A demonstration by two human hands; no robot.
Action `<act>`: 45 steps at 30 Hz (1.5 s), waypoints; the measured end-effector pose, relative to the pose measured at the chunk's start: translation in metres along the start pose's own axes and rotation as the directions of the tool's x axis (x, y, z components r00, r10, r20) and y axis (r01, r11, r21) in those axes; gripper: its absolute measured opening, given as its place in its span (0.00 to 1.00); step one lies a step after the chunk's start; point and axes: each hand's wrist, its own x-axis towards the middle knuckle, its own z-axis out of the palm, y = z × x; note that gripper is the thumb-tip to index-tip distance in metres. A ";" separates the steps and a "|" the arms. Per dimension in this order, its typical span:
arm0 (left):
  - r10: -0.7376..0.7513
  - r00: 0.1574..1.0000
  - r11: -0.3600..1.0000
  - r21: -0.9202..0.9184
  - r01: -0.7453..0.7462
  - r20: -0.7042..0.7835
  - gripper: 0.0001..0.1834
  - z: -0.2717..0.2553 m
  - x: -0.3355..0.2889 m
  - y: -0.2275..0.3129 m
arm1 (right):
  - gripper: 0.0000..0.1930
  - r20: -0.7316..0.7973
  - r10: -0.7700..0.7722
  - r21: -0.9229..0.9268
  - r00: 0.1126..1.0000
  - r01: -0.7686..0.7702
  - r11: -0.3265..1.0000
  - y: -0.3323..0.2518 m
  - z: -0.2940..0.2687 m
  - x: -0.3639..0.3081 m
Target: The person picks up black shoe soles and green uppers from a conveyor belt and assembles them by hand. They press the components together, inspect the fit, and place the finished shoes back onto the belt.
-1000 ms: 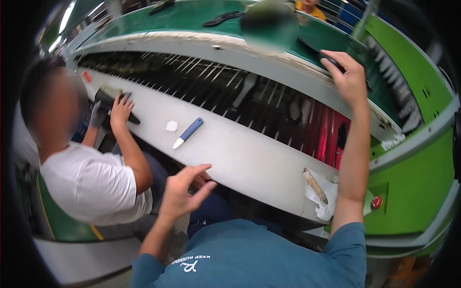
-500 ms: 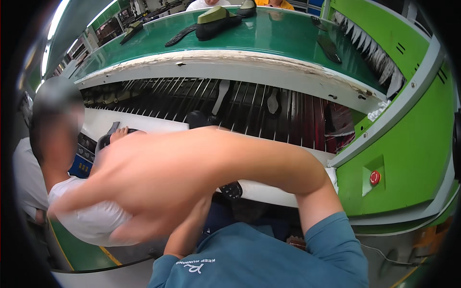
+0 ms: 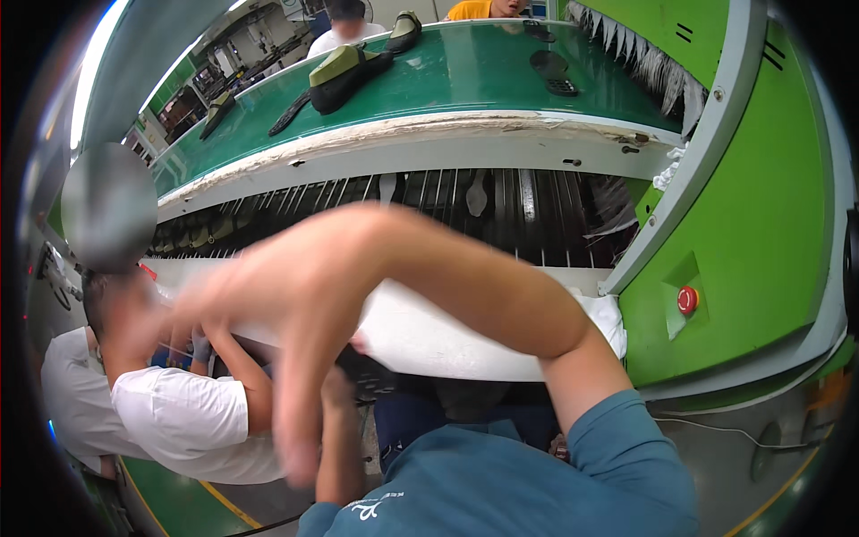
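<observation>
A white desk (image 3: pixel 438 340); before its left part the right hand (image 3: pixel 279 291), blurred, spread wide, holding nothing visible; the left hand (image 3: pixel 336 390) mostly hidden behind, opening and grip unclear; beside that, a dark sole (image 3: pixel 370 376).

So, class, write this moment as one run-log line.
right hand: blurred, fingers spread; left hand: mostly hidden, grip unclear; sole: dark, near left hand; bench: white
</observation>
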 end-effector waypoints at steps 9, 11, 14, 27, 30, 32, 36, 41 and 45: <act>0.574 0.675 0.814 0.418 -0.404 -0.464 0.47 -0.168 0.017 0.208 | 1.00 -0.793 0.065 0.139 0.606 0.076 0.987 -0.062 -0.070 -0.233; 0.574 0.735 0.814 0.348 -0.465 -0.361 0.49 -0.197 0.014 0.214 | 0.93 -0.856 0.033 0.053 0.517 0.025 0.998 -0.087 -0.062 -0.239; 0.529 0.775 0.849 0.218 -0.482 -0.346 0.54 -0.152 0.018 0.192 | 0.86 -0.809 -0.145 -0.164 0.569 0.018 0.986 -0.059 -0.061 -0.261; 0.002 0.806 0.913 0.328 -0.243 0.592 0.35 0.092 0.041 -0.061 | 0.59 -0.799 0.565 0.497 0.205 -0.303 0.813 0.120 0.181 -0.239; -0.213 0.860 0.968 0.217 0.123 0.464 0.34 0.113 0.079 -0.109 | 0.47 -0.806 0.591 0.586 -0.042 -0.194 0.786 0.118 0.180 -0.284; -0.331 0.888 0.938 0.210 0.274 0.319 0.36 0.130 0.105 -0.155 | 0.42 -0.801 0.579 0.598 -0.155 -0.145 0.788 0.116 0.177 -0.293; -0.496 0.836 0.865 0.226 0.449 0.234 0.36 0.174 0.150 -0.214 | 0.39 -0.799 0.511 0.575 -0.316 -0.156 0.803 0.134 0.185 -0.302; -0.607 0.754 0.779 0.001 0.627 0.251 0.46 0.208 0.181 -0.253 | 0.34 -0.792 0.506 0.576 -0.343 -0.145 0.804 0.135 0.184 -0.299; -0.588 0.779 0.791 -0.047 0.610 0.217 0.46 0.225 0.173 -0.252 | 0.34 -0.784 0.512 0.586 -0.352 -0.146 0.797 0.139 0.185 -0.305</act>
